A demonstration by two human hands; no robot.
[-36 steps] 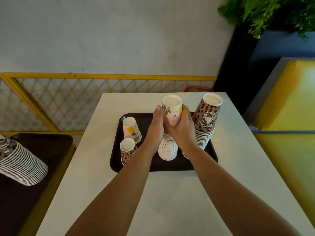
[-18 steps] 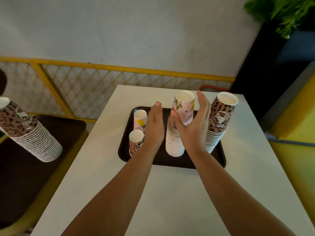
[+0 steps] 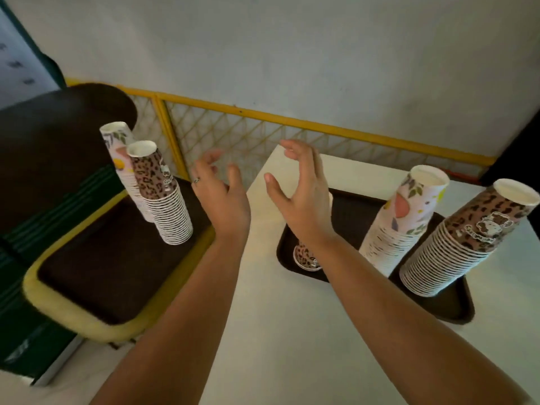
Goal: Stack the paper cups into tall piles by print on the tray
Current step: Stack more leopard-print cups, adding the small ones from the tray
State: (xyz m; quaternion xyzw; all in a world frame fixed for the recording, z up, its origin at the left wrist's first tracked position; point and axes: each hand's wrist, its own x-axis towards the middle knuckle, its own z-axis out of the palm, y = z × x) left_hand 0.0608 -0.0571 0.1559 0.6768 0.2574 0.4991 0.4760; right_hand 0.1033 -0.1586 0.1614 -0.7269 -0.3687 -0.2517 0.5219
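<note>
Both grips spread and empty — left hand (image 3: 223,197) and right hand (image 3: 304,200) raised side by side in the air, fingers loosely fanned, pinching nothing, angled toward the seat on the left.

Largest first: white desk (image 3: 286,331), carrying the dark tray (image 3: 455,311). On that tray, leopard-print pile (image 3: 455,249) at the right and floral pile (image 3: 400,223) just beside it, both tall and leaning in this view. Low at the tray's near-left corner, single leopard cup (image 3: 306,257), partly hidden behind the right wrist. Off the desk altogether, on the brown seat cushion (image 3: 96,267): second leopard stack (image 3: 163,200) touching a floral stack (image 3: 117,150) behind it.

Likely next: fetching those seat stacks across. Risks, as a judgement:
- Grabbed high, could split partway and shed its lower cups onto the cushion — better gripped low, near the base.
- Soft cushion, two stacks touching: lifting one may topple the other.
- Carried in over the tray, could knock the lone cup or the floral pile.
- Added on top, would raise already tall piles — easy to tip if set down off-centre.
</note>
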